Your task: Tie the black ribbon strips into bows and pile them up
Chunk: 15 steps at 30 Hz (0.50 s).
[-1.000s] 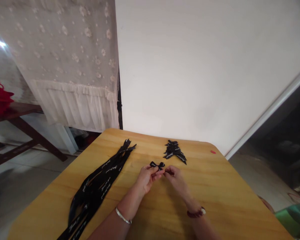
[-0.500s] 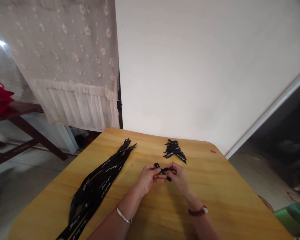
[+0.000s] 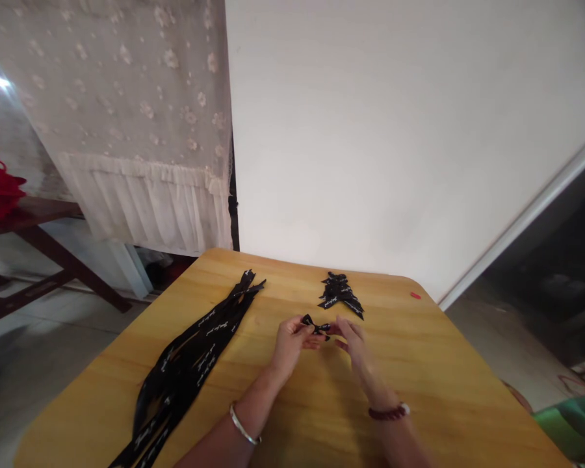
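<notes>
One black bow with pale lettering [image 3: 316, 328] is being held above the middle of the table [image 3: 394, 370], nearer its far edge than the bottom of the view. Compared with half a second earlier, the bow is lying more level between the hands; its right part was then slanting down toward the right. The left hand [image 3: 287, 341] is pinching the bow between thumb and fingers, as before, but is now standing a little more upright at the wrist. The right hand [image 3: 351, 341] was gripping the bow's right side; its fingers are now loosening and spreading beside that end, and whether they are touching it cannot be told. A silver bangle [image 3: 244, 426] is circling the left wrist, a dark red bracelet [image 3: 389, 413] the right. Beyond the hands, a cluster of black ribbon pieces [image 3: 340, 292] is resting near the far edge, unchanged. Long black ribbons [image 3: 195, 351] are likewise keeping their place, stretching along the left edge toward the far left corner. A small red piece [image 3: 415, 296] is still lying near the far right corner. Behind the table, a white panel [image 3: 370, 130] is standing beside a lace curtain [image 3: 146, 130].
</notes>
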{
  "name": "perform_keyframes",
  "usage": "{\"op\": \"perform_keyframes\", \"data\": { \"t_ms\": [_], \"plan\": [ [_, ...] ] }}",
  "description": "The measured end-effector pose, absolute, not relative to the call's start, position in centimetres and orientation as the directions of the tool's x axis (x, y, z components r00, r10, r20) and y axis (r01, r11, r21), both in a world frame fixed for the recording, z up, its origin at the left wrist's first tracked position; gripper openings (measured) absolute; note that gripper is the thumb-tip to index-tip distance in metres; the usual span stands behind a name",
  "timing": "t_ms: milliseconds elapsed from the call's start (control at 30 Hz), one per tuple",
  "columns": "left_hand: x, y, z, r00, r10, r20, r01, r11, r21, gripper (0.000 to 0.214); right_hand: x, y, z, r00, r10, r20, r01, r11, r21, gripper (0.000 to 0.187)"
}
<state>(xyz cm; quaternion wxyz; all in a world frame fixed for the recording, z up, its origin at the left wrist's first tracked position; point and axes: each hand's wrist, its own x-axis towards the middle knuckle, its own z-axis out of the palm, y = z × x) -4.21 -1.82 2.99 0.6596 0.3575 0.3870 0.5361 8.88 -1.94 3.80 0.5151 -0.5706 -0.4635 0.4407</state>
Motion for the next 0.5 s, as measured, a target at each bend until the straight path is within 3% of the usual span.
{"op": "perform_keyframes", "data": {
  "t_ms": [67,233,333,500],
  "plan": [
    [-4.1,-1.8,2.78,0.14,0.985,-0.102,-0.39,0.149,0.908,0.022,8.62,-2.0,3.69,0.183,0.982,-0.051,0.056,-0.062,-0.996,0.035],
    [-4.01,-1.8,2.29,0.146,0.987,-0.062,-0.331,0.108,0.938,0.019,8.12,-2.21,3.7,0.092,0.995,0.041,0.119,0.03,-0.992,0.028],
    [-3.95,-1.84,2.3,0.165,0.982,-0.089,-0.362,0.145,0.921,0.021,8.17,-2.11,3.69,0.0,0.994,0.107,0.15,0.106,-0.983,0.022],
    [-4.1,-2.02,2.73,0.193,0.966,-0.17,-0.446,0.241,0.862,0.024,8.21,-1.85,3.5,0.051,0.983,0.176,0.185,0.164,-0.969,0.017]
  ]
}}
